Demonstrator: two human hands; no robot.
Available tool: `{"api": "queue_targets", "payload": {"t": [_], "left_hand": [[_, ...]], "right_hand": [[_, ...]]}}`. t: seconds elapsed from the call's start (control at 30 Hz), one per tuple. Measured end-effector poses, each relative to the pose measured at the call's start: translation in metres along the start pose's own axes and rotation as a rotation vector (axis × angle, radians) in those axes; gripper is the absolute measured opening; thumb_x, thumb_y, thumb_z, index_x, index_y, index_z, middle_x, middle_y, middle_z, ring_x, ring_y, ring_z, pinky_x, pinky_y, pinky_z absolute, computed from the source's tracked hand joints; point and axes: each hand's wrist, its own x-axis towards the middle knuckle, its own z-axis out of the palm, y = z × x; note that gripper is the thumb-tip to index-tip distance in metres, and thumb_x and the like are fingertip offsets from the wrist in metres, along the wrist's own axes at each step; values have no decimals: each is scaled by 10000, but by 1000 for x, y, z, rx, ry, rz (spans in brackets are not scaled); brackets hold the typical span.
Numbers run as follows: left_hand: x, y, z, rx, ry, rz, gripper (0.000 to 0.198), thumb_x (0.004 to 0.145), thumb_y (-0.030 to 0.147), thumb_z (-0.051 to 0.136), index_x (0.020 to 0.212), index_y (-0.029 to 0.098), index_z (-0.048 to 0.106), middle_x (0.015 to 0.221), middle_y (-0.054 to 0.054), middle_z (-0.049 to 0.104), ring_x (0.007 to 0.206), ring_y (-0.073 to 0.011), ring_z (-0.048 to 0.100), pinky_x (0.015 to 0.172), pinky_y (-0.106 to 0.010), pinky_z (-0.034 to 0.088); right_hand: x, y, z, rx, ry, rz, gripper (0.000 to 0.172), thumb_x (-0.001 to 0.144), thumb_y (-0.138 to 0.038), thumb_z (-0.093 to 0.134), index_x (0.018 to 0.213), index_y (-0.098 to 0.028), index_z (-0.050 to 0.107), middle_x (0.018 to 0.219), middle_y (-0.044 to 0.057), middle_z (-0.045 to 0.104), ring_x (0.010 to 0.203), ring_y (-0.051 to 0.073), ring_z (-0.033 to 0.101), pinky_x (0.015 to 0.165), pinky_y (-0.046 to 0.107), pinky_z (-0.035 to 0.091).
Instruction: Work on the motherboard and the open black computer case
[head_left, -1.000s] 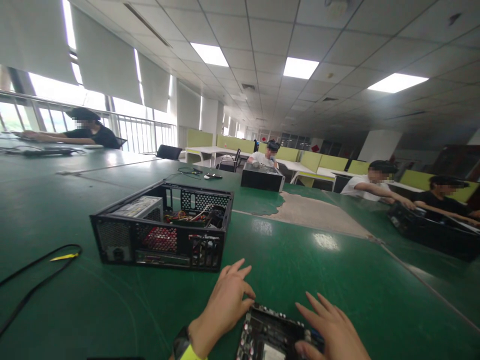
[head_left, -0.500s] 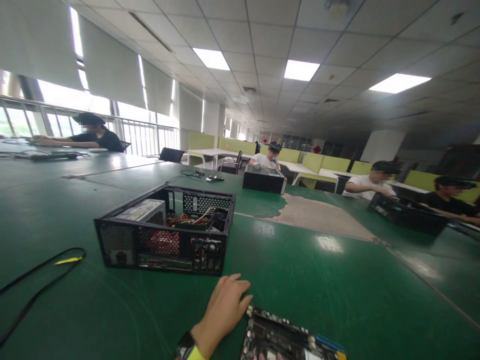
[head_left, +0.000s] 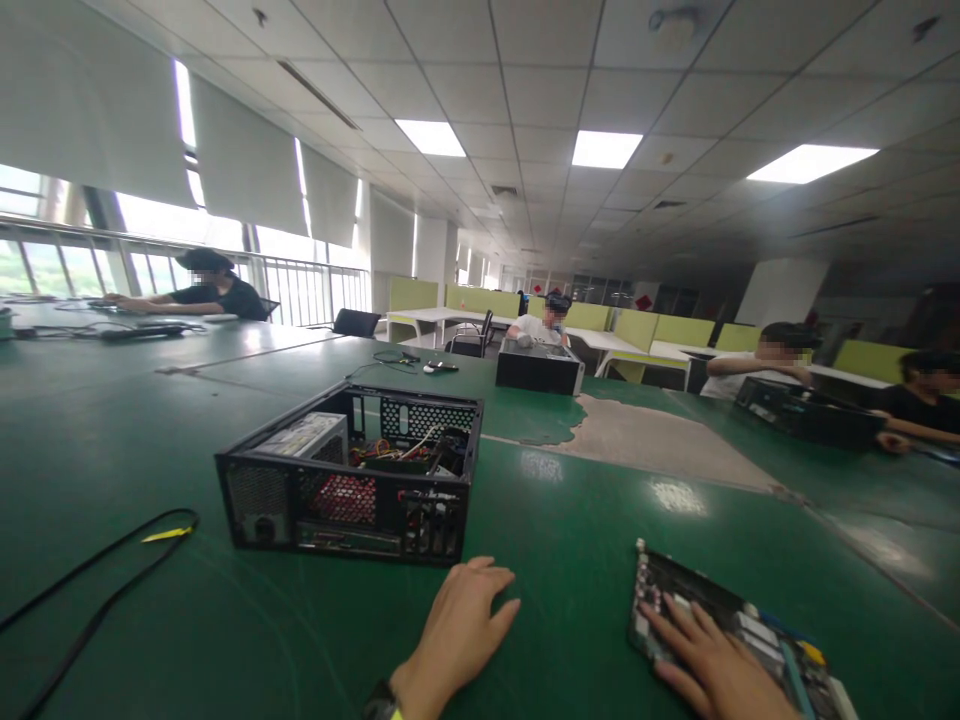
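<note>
A motherboard lies on the green table at the lower right. My right hand rests on top of it, fingers spread over its components. My left hand is on the bare table between the board and an open black computer case; its fingers are apart and it holds nothing. The case lies on its side with a power supply and coloured wires inside. My left fingertips are just in front of the case's near right corner.
A black cable with a yellow tag lies at the left. Another case stands farther back, with a person behind it. More people sit at the left and right, one at a dark case.
The motherboard has moved to the right, away from my left hand. My right hand, barely visible before, now shows on top of it. The view has shifted slightly.
</note>
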Motion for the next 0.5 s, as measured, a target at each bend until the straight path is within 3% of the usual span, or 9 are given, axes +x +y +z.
{"api": "queue_targets", "payload": {"t": [0.13,0.23,0.33,0.4,0.5], "left_hand": [[1,5,-5,-19,11,36,301,828,285,571,1109,223,659,1135,-39,669,1171,-250,512,1017,-394,382],[1,13,-6,-28,68,116,256,841,259,551,1068,229,667,1084,-35,681,1075,-232,559,961,-383,421],[0,24,-10,25,186,236,248,871,240,503,1069,225,651,1062,-46,677,1018,-221,569,913,-375,440],[-1,31,-17,118,302,315,278,885,241,476,1120,225,623,1127,-53,653,1082,-234,536,949,-392,413],[3,37,-39,288,531,304,360,887,270,460,1233,218,546,1278,-70,569,1220,-267,441,1026,-433,336]], "right_hand": [[26,102,-12,31,-30,193,636,836,-605,395,1403,-318,396,1472,25,306,1356,335,236,1093,497,289],[37,148,-9,75,-8,238,656,805,-608,437,1385,-301,443,1458,29,342,1344,347,269,1091,487,301],[40,160,-8,98,19,223,646,797,-621,448,1367,-319,468,1446,19,377,1345,338,283,1094,483,296],[40,157,-9,88,23,217,646,809,-619,433,1375,-309,458,1447,31,380,1347,338,282,1091,485,297],[41,152,-10,71,2,208,657,822,-623,412,1389,-292,438,1459,58,359,1349,353,273,1089,500,285]]}}
